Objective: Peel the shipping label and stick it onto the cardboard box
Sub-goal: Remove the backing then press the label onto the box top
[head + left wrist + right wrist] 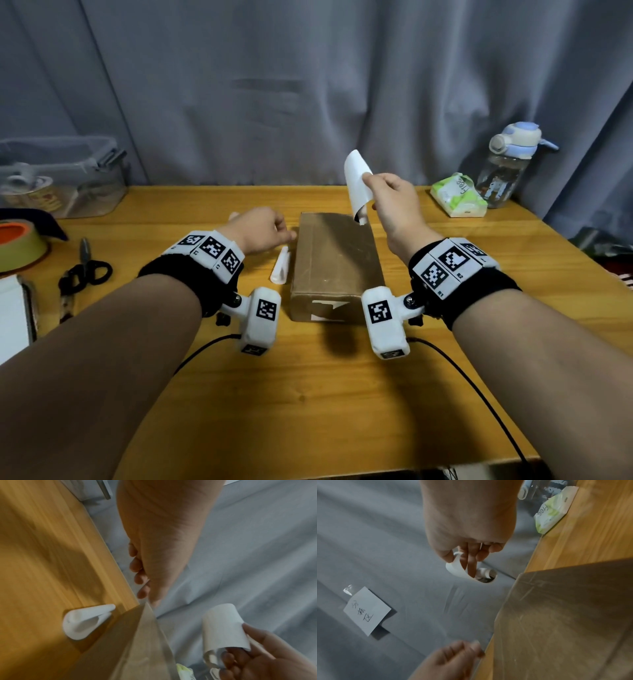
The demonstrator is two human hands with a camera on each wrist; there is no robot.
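A brown cardboard box (pixel 335 263) (pixel 137 649) (pixel 565 615) lies lengthwise in the middle of the wooden table (pixel 308 394). My right hand (pixel 394 202) (pixel 265 655) (pixel 471 520) pinches a curled white shipping label (pixel 358 185) (pixel 224 626) (pixel 455 568) in the air above the box's far right corner. My left hand (pixel 260 229) (pixel 163 534) (pixel 453 660) hovers at the box's far left edge, its fingers curled and holding nothing. A curled white strip of backing paper (pixel 281 265) (pixel 85 620) lies on the table against the box's left side.
Black scissors (pixel 82 270), a tape roll (pixel 20 243) and a clear plastic bin (pixel 61 174) are at the left. A tissue pack (pixel 457 195) and a water bottle (pixel 507 164) stand at the back right. A handwritten note (pixel 366 609) is taped to the grey curtain behind.
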